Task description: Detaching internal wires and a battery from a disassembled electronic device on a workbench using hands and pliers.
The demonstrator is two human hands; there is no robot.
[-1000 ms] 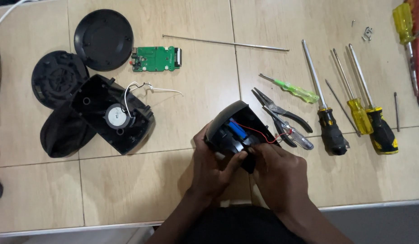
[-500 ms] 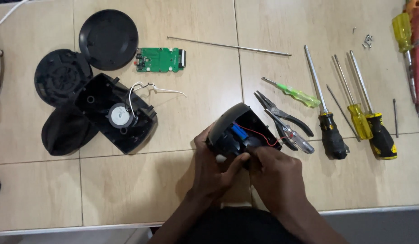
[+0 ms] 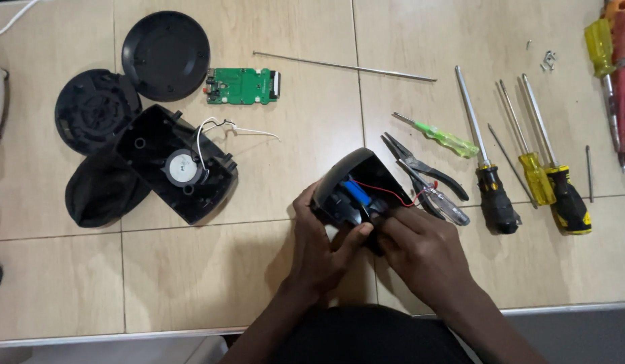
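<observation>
My left hand (image 3: 320, 248) grips the near left side of a black plastic housing half (image 3: 348, 176), its thumb pressing on the inner edge. Inside the housing lie a blue cylindrical cell (image 3: 358, 191) and a thin red wire (image 3: 393, 194). My right hand (image 3: 420, 244) holds the housing's near right side, fingertips pinching at its inner rim beside my left thumb. The housing is tipped up off the tan tiled tabletop (image 3: 272, 263).
At left lie the other black housing half with a round speaker (image 3: 181, 167) and white wires, two round black covers (image 3: 165, 55), and a green circuit board (image 3: 243, 86). Pliers (image 3: 420, 172), several screwdrivers (image 3: 489, 182), a long thin rod (image 3: 344, 66) and loose screws (image 3: 547, 61) lie to the right.
Both hands stay on the housing with only small finger shifts at its inner rim. The view has drifted slightly.
</observation>
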